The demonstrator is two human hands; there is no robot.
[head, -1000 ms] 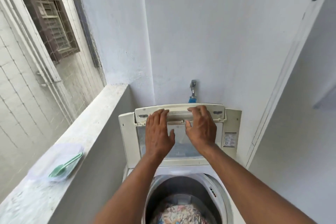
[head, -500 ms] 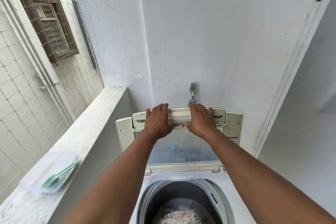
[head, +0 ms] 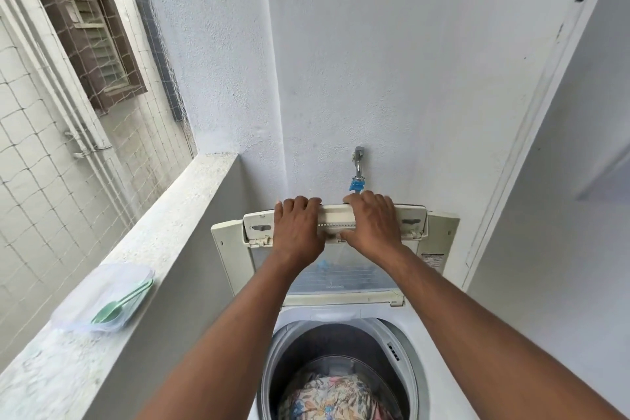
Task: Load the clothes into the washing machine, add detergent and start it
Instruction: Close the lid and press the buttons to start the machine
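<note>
On your far left, the tub (head: 102, 298) with the green scoop (head: 121, 303) lying on it sits on the ledge (head: 163, 235), well apart from the machine; it looks like the detergent, though you can't confirm what's inside from here. Your left hand (head: 296, 228) is laid over the top edge of the raised lid (head: 335, 225), fingers curled over its rim and gripping it. Your right hand (head: 373, 227) grips the same edge just beside it, thumb tucked under the folded panel. Behind the lid, the tap (head: 358, 167) with its blue fitting stands on the wall. Below your arms the drum (head: 341, 365) is open and the clothes (head: 332, 399), a floral bundle, lie at the bottom of it. So loading looks done, and the step in hand is the lid itself: both hands hold it upright against the wall. Whether detergent has gone in can't be told from here. If it hasn't, your next move is to let the lid rest and reach left for the scoop; if it has, bring the lid down evenly with both hands, keeping fingers clear of the fold.
</note>
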